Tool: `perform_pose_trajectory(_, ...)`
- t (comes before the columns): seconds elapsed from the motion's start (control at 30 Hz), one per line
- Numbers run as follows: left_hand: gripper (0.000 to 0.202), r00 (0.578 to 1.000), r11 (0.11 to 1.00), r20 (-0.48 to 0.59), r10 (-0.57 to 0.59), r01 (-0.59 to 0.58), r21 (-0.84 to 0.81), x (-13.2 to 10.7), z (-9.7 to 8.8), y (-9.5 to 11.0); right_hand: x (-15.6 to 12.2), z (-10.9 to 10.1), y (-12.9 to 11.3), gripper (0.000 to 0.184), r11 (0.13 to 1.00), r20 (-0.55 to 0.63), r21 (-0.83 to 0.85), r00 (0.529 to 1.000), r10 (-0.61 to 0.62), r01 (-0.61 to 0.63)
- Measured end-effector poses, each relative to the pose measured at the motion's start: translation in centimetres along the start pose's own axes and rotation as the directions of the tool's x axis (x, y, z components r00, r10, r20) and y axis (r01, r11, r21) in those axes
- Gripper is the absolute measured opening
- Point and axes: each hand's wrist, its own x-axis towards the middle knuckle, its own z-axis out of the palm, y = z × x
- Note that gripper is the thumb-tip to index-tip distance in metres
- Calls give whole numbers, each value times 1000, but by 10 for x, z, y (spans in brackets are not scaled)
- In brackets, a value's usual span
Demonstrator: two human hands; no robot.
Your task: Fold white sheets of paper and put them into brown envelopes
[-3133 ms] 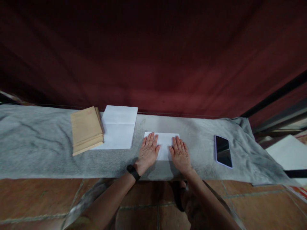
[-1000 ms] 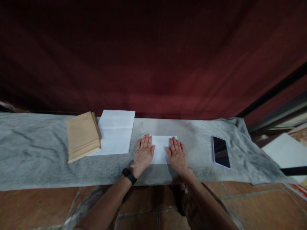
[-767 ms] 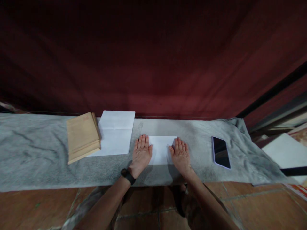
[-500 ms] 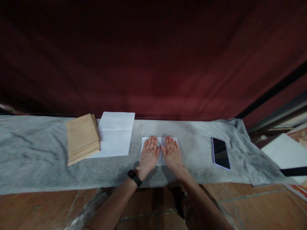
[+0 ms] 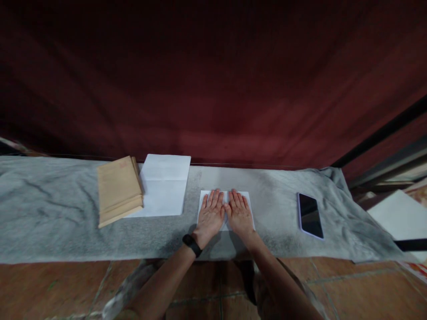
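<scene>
A white sheet of paper (image 5: 226, 226) lies on the grey cloth in front of me, mostly covered by my hands. My left hand (image 5: 211, 215) rests palm down on its left part, fingers stretched out and pointing away from me; a dark band circles that wrist. On the right part of the sheet, my right hand (image 5: 239, 214) lies flat in the same way. The thumbs meet or nearly meet near the sheet's middle. Neither hand grips anything. Only the sheet's edges and a strip between the hands show.
Left of my hands lie white creased sheets (image 5: 165, 191), partly under a stack of brown envelopes (image 5: 120, 184). A phone (image 5: 310, 215) in a lilac case lies to the right. The grey cloth (image 5: 273, 222) covers a narrow bench; a dark red curtain (image 5: 213, 111) hangs behind it.
The thumbs have come closer together over the sheet's middle. Both hands stay flat on the paper. The whole view has shifted slightly.
</scene>
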Motion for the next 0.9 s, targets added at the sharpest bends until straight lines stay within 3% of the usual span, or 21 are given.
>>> perform_pose_trajectory(0.47, 58, 997, 1000, -80, -17, 16, -19, -18, -3, -20, -14, -10, 30, 58, 995, -28, -76, 997, 69, -71)
perform_pose_trajectory(0.73, 58, 991, 997, -109, -80, 80, -3, -25, -3, -23, -21, -15, 31, 62, 985, -33, -102, 990, 138, -141)
perform_pose_trajectory(0.8, 56, 992, 999, -120, -26, 22, -34, -27, -5, -17, -21, -17, 24, 61, 993, -17, -66, 995, 101, -102)
perform_pose_trajectory(0.9, 53, 985, 983, -99, 145, -155, -103, -32, -8, -4, -18, -20, 11, 57, 1000, 46, 22, 999, 5, -6)
